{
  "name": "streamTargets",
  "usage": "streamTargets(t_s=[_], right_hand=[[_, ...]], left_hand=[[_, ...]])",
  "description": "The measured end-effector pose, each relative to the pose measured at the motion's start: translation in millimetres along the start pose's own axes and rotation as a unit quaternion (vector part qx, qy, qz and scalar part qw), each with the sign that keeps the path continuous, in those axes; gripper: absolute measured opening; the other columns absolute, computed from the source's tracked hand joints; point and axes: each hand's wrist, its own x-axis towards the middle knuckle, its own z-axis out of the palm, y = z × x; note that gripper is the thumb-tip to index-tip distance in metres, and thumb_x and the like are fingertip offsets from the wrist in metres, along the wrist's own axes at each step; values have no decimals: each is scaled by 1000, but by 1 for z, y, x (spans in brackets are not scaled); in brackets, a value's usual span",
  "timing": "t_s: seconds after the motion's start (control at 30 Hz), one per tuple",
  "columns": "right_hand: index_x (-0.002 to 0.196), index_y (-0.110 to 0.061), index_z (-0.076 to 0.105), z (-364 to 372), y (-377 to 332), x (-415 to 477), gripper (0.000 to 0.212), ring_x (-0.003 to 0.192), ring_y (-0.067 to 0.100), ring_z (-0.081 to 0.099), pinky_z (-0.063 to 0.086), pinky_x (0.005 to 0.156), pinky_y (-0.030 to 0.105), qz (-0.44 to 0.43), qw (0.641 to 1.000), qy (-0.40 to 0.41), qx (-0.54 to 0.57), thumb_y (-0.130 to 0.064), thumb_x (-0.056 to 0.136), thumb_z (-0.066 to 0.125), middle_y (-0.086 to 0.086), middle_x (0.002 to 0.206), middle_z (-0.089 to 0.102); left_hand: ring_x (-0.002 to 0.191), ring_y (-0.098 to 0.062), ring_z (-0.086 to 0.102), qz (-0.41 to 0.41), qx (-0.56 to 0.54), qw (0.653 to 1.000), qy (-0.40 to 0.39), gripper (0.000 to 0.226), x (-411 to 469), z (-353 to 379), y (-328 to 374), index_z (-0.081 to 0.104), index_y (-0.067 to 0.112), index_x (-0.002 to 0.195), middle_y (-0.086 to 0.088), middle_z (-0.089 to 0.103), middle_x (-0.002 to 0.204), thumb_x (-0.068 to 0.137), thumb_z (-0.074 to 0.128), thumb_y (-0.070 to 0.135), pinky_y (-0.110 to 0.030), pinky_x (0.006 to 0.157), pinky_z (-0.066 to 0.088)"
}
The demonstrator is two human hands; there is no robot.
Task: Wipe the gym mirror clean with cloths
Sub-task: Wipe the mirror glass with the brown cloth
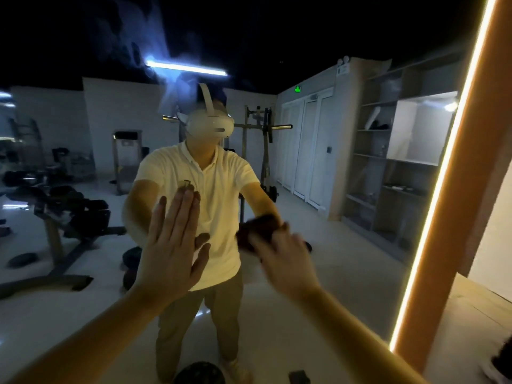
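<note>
The gym mirror (332, 245) fills most of the head view and reflects me in a pale shirt with a headset on. My left hand (171, 245) lies flat against the glass at centre left, fingers spread and pointing up, holding nothing. My right hand (285, 261) is blurred, just right of centre, and presses a dark cloth (257, 231) onto the mirror at about waist height of my reflection. The hand covers part of the cloth.
A lit orange frame strip (443, 189) runs along the mirror's right edge. Reflected in the glass are a weight bench (63, 217), a squat rack (263, 139), white doors (307, 151) and shelving (388, 167). Dark objects (299, 376) sit at the bottom edge.
</note>
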Motion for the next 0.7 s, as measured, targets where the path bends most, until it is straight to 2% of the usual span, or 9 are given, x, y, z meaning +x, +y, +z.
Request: streamTargets(t_s=[0.03, 0.1, 0.2, 0.3, 0.43, 0.5, 0.6, 0.67, 0.7], right_hand=[[143, -27, 45, -16, 19, 22, 54, 99, 30, 58, 54, 86, 45, 53, 998, 39, 10, -29, 93, 65, 15, 118, 54], [150, -23, 38, -46, 55, 72, 54, 99, 30, 59, 48, 87, 43, 179, 977, 116, 28, -33, 98, 43, 20, 124, 52], [159, -17, 30, -53, 71, 106, 64, 101, 29, 54, 45, 92, 43, 291, 942, 165, 25, -34, 98, 35, 19, 127, 47], [159, -15, 31, -15, 45, 55, 62, 102, 26, 48, 44, 92, 42, 319, 934, 157, 39, -37, 102, 37, 16, 127, 40], [161, -13, 17, 27, 7, -56, 68, 90, 26, 53, 55, 76, 49, 348, 928, 103, 78, -34, 102, 42, 17, 118, 43], [164, -17, 6, 30, -9, -80, 74, 88, 27, 53, 56, 72, 52, 369, 921, 76, 100, -32, 101, 42, 17, 118, 43], [164, -17, 8, 13, -3, -41, 76, 100, 31, 55, 55, 83, 54, 386, 905, 105, 144, -29, 99, 45, 18, 128, 41], [161, -13, 23, -8, 9, 23, 68, 106, 30, 53, 48, 92, 45, 370, 908, 150, 130, -33, 100, 43, 18, 132, 41], [158, -11, 30, -19, 13, 58, 64, 105, 29, 52, 43, 92, 40, 357, 910, 173, 118, -35, 100, 42, 19, 130, 44]], left_hand=[[158, -39, 13, 0, 1, 1000, -17, 76, -2, 5, 4, 22, -7, 160, -24, 11, 170, 105, 39, 42, -65, 124, 19], [159, -37, 11, -4, 12, 999, -53, 77, -6, 17, 9, 19, -4, 161, -22, 7, 171, 105, 36, 46, -64, 124, 19], [159, -37, 9, -11, 26, 998, -64, 80, -9, 31, 10, 19, -3, 161, -21, 6, 172, 103, 36, 49, -61, 126, 12], [159, -38, 9, -11, 30, 998, -47, 81, -11, 38, 10, 22, -5, 160, -23, 7, 171, 102, 37, 49, -63, 125, 13], [159, -39, 10, -1, 35, 999, -33, 82, -10, 38, 10, 23, -7, 159, -25, 9, 170, 101, 39, 48, -64, 125, 14], [159, -39, 9, -2, 37, 999, -33, 82, -11, 38, 10, 21, -7, 159, -25, 8, 171, 101, 38, 48, -63, 125, 13], [159, -37, 7, -4, 40, 998, -38, 82, -9, 38, 11, 18, -6, 161, -23, 5, 171, 102, 37, 48, -61, 126, 11], [159, -37, 6, -7, 42, 998, -45, 82, -9, 37, 11, 17, -5, 161, -23, 5, 171, 102, 37, 49, -61, 126, 10], [159, -37, 6, -6, 42, 998, -49, 82, -10, 37, 10, 17, -4, 161, -23, 5, 171, 102, 38, 48, -61, 127, 10]])
